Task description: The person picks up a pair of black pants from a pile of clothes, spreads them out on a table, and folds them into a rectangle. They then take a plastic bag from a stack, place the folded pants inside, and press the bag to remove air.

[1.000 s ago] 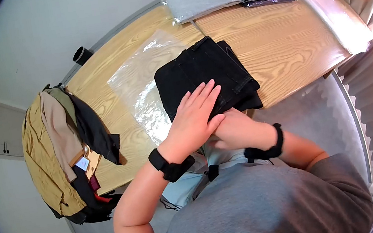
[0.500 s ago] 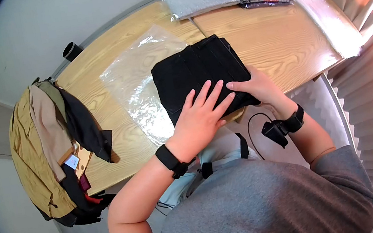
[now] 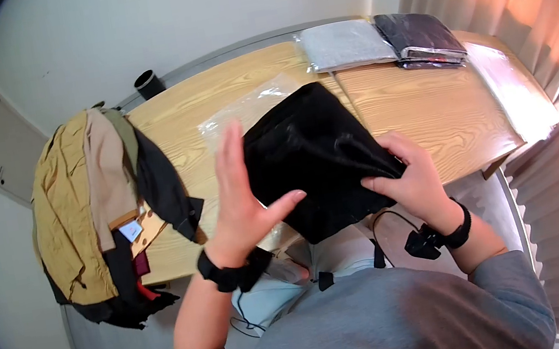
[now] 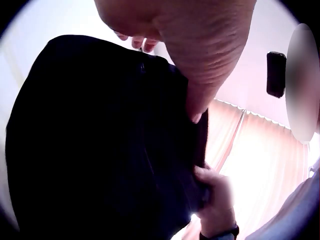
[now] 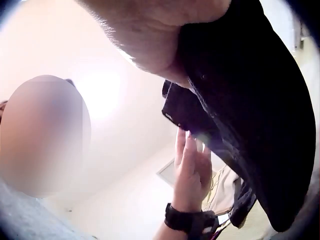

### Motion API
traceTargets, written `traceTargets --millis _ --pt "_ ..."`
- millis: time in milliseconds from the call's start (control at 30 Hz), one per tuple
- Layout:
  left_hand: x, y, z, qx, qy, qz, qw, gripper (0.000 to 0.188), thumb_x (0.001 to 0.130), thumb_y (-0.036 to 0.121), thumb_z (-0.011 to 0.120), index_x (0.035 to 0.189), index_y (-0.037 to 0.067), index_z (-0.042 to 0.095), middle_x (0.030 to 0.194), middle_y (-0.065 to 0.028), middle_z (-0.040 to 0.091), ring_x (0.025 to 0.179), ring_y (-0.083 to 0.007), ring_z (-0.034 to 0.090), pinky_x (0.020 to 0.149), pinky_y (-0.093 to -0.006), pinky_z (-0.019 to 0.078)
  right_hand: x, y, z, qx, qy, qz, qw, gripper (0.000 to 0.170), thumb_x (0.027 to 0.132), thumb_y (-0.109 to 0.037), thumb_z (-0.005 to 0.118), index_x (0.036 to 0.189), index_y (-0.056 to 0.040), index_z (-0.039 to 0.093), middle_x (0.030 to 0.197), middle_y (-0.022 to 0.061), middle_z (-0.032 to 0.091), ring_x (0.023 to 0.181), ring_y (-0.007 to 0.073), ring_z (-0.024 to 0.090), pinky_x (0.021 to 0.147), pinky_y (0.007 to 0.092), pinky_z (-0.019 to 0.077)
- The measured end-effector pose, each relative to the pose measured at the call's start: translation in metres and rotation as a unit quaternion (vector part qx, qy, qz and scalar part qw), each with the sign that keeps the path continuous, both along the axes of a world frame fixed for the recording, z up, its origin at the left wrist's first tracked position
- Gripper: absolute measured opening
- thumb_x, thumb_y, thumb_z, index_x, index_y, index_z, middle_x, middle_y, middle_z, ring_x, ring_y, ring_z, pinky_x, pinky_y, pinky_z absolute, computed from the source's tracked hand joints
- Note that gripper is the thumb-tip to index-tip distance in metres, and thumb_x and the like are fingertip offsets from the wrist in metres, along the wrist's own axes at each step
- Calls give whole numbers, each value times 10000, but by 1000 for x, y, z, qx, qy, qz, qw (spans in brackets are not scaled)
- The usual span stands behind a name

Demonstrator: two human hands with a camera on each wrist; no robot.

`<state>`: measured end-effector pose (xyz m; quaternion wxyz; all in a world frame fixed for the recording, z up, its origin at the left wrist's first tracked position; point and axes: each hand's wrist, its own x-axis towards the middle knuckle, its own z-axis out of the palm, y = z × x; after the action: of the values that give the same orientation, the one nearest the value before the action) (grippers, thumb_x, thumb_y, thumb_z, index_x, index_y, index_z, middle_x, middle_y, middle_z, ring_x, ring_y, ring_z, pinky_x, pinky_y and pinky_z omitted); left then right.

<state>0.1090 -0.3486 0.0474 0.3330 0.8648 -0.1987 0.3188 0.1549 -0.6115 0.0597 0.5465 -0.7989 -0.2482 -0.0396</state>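
Note:
The folded black trousers (image 3: 314, 162) are raised off the table on the near side and tilted, with the clear plastic bag (image 3: 250, 106) partly hidden beneath and behind them. My right hand (image 3: 417, 178) grips their right edge, thumb on top and fingers underneath. At the left edge, my left hand (image 3: 232, 200) has its fingers straight and upright, its thumb reaching over the near left part of the cloth. In the left wrist view the dark trousers (image 4: 100, 140) fill much of the picture, the right hand (image 4: 217, 195) at their far edge.
A pile of clothes (image 3: 73, 207) in tan, beige, olive and black hangs over the table's left end. At the back lie a light grey bagged garment (image 3: 347, 45) and dark bagged garments (image 3: 419, 39). Clear plastic bags (image 3: 510, 87) lie at the right. A black cup (image 3: 148, 84) stands back left.
Both hands rested on the trousers lying flat; the right hand moved to their right edge and gripped it. The trousers have been lifted and tilted, and the left hand has moved to their left edge.

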Motion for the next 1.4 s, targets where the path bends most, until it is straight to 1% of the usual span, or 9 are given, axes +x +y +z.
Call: traceTargets --millis 133,333,433,533,733,867,1200,1300,1400 --pt "-11 33 30 20 61 -41 997 1235 549 263 905 1477 0 134 1512 -185 245 1385 -295 280 1135 -377 199 -10 18 16 -39 -156 125 979 393 610 -15 734 992 -36 646 881 97 598 839 284 554 762 347 440" --pt "-23 42 25 -90 186 -163 965 812 636 32 800 1345 -24 408 1310 -146 496 1247 -247 462 1066 -337 337 -8 26 27 -49 -241 189 951 421 610 -38 745 1021 -51 652 891 88 599 845 272 554 770 346 438" --pt "-32 35 24 -169 168 -75 968 703 674 21 780 1290 -40 448 1237 -123 547 1137 -186 532 993 -308 404 -5 17 38 -28 -278 152 948 441 663 -145 776 1072 -45 647 988 111 590 938 270 548 838 351 428" --pt "-35 34 36 -286 164 -95 939 697 661 35 800 1273 -19 469 1209 -108 584 1120 -190 552 989 -308 406 20 7 21 316 -173 103 927 635 897 -463 530 1318 3 431 1201 130 529 1155 230 477 1033 367 315" --pt "-16 10 33 -482 203 -157 838 478 772 40 690 1226 8 543 1120 -43 632 1006 -168 584 910 -315 453 29 4 -30 397 280 302 821 740 948 -575 357 1457 -45 265 1493 113 326 1322 214 374 1105 368 252" --pt "2 -4 22 -449 235 -73 859 457 748 20 734 1168 8 555 1088 -48 634 972 -141 587 882 -285 462 14 7 -43 353 288 212 865 758 844 -310 672 1437 -30 293 1398 94 429 1282 191 403 1082 348 304" --pt "17 -30 5 -328 253 -6 910 557 752 247 789 1165 -27 535 1062 -112 632 967 -177 590 866 -296 462 2 2 -59 457 364 99 806 486 795 -69 639 1255 1 498 1132 147 618 1003 239 625 876 367 529" --pt "15 -31 -9 -297 256 -133 910 546 876 342 655 1245 -24 486 1088 -141 609 1021 -210 570 880 -318 447 -2 -36 -78 450 337 12 827 603 775 -204 660 1290 41 464 1222 201 579 1078 332 597 978 441 474" --pt "-2 -17 -22 9 234 -14 972 335 863 220 665 1116 24 564 972 -111 584 929 -232 567 831 -325 453 -13 -84 -78 491 280 -55 823 614 798 -206 627 1325 41 433 1289 216 535 1151 374 547 1027 490 423"
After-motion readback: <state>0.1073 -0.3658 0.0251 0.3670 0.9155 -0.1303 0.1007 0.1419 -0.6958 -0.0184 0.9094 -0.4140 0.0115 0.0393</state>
